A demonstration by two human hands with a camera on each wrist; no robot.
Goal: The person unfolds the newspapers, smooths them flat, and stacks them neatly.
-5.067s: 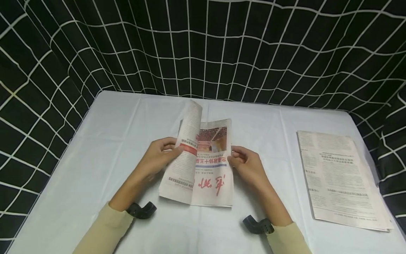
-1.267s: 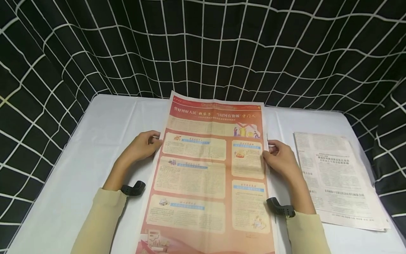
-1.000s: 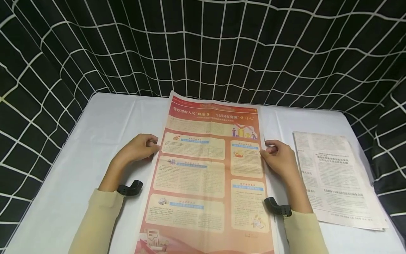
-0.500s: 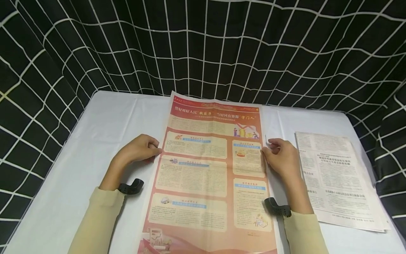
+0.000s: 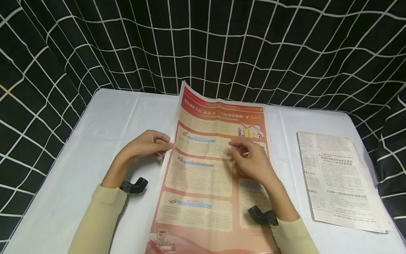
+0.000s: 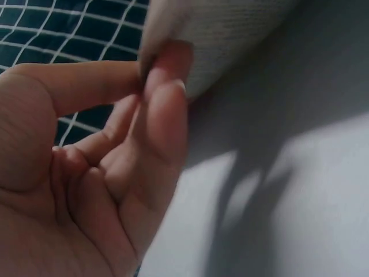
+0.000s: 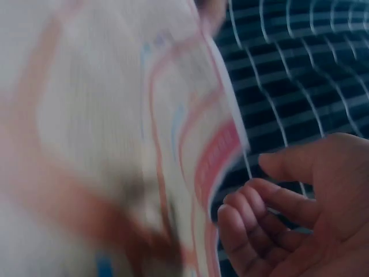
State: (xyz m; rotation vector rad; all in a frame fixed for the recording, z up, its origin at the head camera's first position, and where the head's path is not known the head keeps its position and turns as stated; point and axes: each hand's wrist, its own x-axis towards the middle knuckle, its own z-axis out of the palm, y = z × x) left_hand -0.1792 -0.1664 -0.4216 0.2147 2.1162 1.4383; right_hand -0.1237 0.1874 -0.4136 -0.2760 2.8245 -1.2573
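- Red-and-cream newspaper spreads over the white worktop, left edge lifted; likely light, limp, easily torn.
- Left hand pinches that edge; right hand, loosely curled, hovers empty.
- Best held by opposite edges.

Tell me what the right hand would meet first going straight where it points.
Probably the red newspaper, spread beneath and ahead of the right hand; any gap between them is unclear.

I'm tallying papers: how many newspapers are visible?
2: the red newspaper in the middle, its left edge pinched by the left hand, and the pale newspaper to its right. More may lie hidden underneath.
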